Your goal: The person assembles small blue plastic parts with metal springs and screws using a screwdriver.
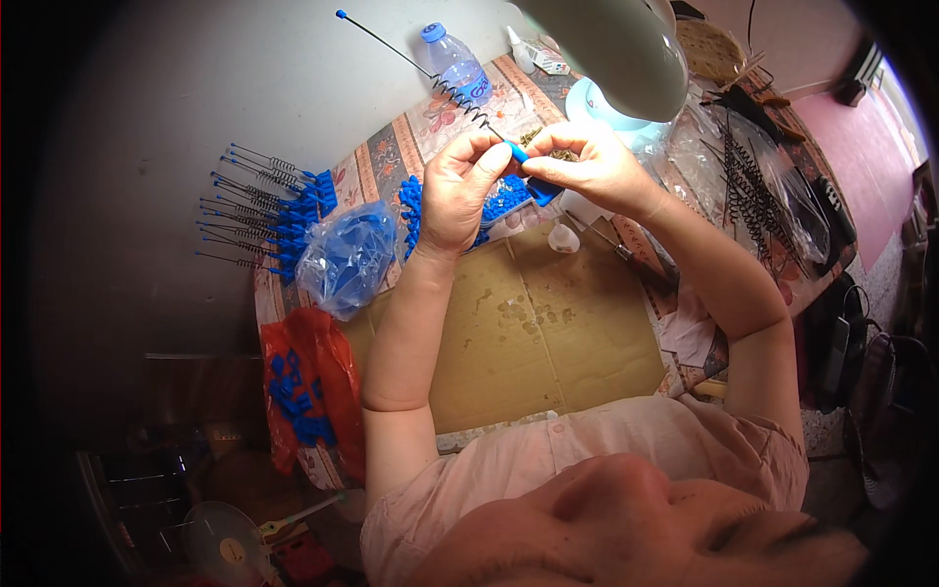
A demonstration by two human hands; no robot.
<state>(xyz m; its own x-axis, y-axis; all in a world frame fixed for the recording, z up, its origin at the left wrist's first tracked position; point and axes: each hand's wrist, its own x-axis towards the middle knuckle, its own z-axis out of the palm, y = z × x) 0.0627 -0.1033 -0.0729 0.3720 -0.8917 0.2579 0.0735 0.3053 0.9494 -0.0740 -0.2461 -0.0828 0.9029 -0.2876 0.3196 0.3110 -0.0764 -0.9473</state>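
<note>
My left hand (456,196) and my right hand (590,166) meet above the far part of the table, fingers pinched. Between them is a small blue plastic part (515,152). From it a black coiled antenna (456,96) rises to the upper left, ending in a blue tip. The fingers of my left hand close around the antenna's lower end; those of my right hand grip the blue part, whose wider blue base (544,192) shows below. Behind and under the hands lie small blue pieces (505,199), partly hidden.
Cardboard (548,338) covers the near table. Several blue-based coiled antennas (298,210) stand at left, beside a clear bag (347,256) and a red bag (311,391). A bottle (456,64), bowl (611,106) and lamp (616,54) are beyond; black coils (748,186) lie at right.
</note>
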